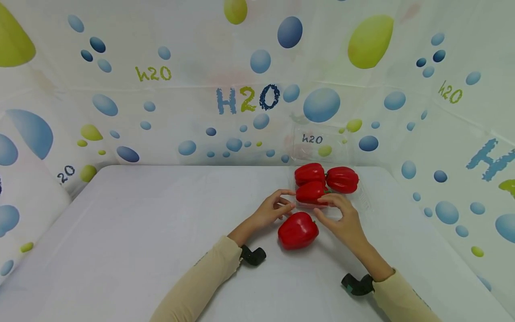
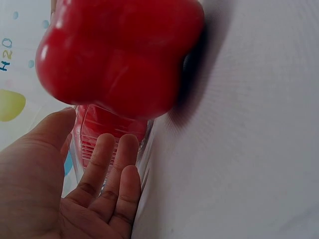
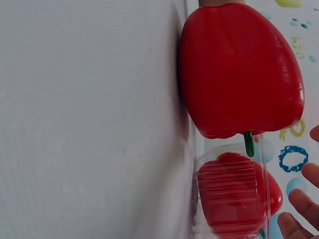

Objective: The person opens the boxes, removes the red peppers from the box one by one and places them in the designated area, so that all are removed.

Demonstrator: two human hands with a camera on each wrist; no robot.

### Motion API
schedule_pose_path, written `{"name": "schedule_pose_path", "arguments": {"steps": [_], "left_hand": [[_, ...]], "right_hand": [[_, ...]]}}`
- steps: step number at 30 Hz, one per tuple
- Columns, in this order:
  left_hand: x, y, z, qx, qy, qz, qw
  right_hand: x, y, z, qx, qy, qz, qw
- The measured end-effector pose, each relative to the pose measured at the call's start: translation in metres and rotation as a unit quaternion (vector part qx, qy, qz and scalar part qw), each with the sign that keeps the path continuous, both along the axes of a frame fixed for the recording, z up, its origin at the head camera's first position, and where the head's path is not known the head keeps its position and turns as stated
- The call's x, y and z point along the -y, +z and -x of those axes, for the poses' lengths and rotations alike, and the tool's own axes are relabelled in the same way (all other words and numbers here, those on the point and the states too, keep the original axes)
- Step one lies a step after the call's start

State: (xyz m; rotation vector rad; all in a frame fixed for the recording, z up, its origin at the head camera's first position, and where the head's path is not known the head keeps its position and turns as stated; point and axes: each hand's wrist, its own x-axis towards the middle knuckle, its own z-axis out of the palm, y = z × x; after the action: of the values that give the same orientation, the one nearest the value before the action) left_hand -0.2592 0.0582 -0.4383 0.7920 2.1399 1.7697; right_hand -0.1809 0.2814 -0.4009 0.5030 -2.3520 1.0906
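Observation:
A clear plastic clamshell box holds three red bell peppers: one at back left, one at right and one at front. Its lid stands raised behind. Another red bell pepper lies on the table before the box, between the wrists. My left hand is at the box's front left corner, its fingers extended in the left wrist view. By the front pepper's right end is my right hand, thumb and fingers apart. Whether either hand touches the box or that pepper, I cannot tell.
A white-covered table extends on both sides of the arms. Behind it hangs a patterned curtain with blue and green drops. Black wrist mounts stick out from both sleeves.

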Motion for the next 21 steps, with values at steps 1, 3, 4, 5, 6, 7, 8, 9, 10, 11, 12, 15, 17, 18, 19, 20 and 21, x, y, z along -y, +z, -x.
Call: {"name": "schedule_pose_path", "arguments": {"steps": [1, 3, 4, 5, 6, 7, 8, 9, 10, 11, 12, 15, 17, 18, 19, 20, 21], "left_hand": [[0.000, 0.000, 0.000, 0.000, 0.000, 0.000, 1.0000], [0.000, 0.001, 0.000, 0.001, 0.000, 0.000, 1.0000], [0.000, 0.001, 0.000, 0.002, 0.000, 0.001, 1.0000], [0.000, 0.001, 0.000, 0.003, 0.001, 0.002, 1.0000], [0.000, 0.001, 0.000, 0.005, 0.001, 0.002, 1.0000], [0.000, 0.001, 0.000, 0.006, 0.002, 0.002, 1.0000], [0.000, 0.001, 0.000, 0.007, 0.003, 0.002, 1.0000], [0.000, 0.001, 0.000, 0.007, 0.004, 0.001, 1.0000], [0.000, 0.001, 0.000, 0.008, 0.005, 0.000, 1.0000], [0.000, 0.001, 0.000, 0.008, 0.005, 0.000, 1.0000], [0.000, 0.001, 0.000, 0.008, 0.005, -0.001, 1.0000], [0.000, 0.000, 0.000, 0.005, 0.004, -0.001, 1.0000], [0.000, 0.001, 0.000, 0.005, 0.003, -0.001, 1.0000], [0.000, 0.001, -0.001, 0.004, 0.003, -0.001, 1.0000], [0.000, 0.001, 0.000, 0.004, 0.003, -0.001, 1.0000], [0.000, 0.001, 0.000, 0.004, 0.003, -0.001, 1.0000], [-0.001, 0.001, 0.000, 0.005, 0.004, -0.001, 1.0000]], "right_hand": [[-0.001, 0.000, 0.001, -0.001, -0.001, 0.002, 1.0000], [-0.001, -0.001, 0.001, -0.001, -0.002, 0.006, 1.0000], [-0.001, -0.001, 0.001, -0.002, -0.003, 0.009, 1.0000], [-0.001, -0.001, 0.002, -0.002, -0.004, 0.009, 0.9999], [-0.001, 0.000, 0.001, -0.003, -0.006, 0.010, 0.9999], [0.000, 0.000, 0.001, -0.003, -0.007, 0.012, 0.9999], [0.001, 0.001, 0.000, -0.004, -0.008, 0.013, 0.9999], [0.003, 0.003, -0.001, -0.005, -0.009, 0.014, 0.9998], [0.005, 0.006, -0.004, -0.007, -0.011, 0.013, 0.9998], [0.008, 0.010, -0.007, -0.008, -0.013, 0.012, 0.9998], [0.010, 0.014, -0.009, -0.008, -0.013, 0.014, 0.9998], [0.014, 0.018, -0.013, -0.009, -0.015, 0.017, 0.9997], [0.009, 0.012, -0.009, -0.009, -0.013, 0.019, 0.9997], [0.008, 0.009, -0.008, -0.010, -0.013, 0.021, 0.9996], [0.006, 0.005, -0.005, -0.011, -0.012, 0.022, 0.9996], [0.003, 0.001, -0.002, -0.012, -0.012, 0.020, 0.9997], [0.000, -0.002, 0.001, -0.013, -0.012, 0.018, 0.9997]]}}
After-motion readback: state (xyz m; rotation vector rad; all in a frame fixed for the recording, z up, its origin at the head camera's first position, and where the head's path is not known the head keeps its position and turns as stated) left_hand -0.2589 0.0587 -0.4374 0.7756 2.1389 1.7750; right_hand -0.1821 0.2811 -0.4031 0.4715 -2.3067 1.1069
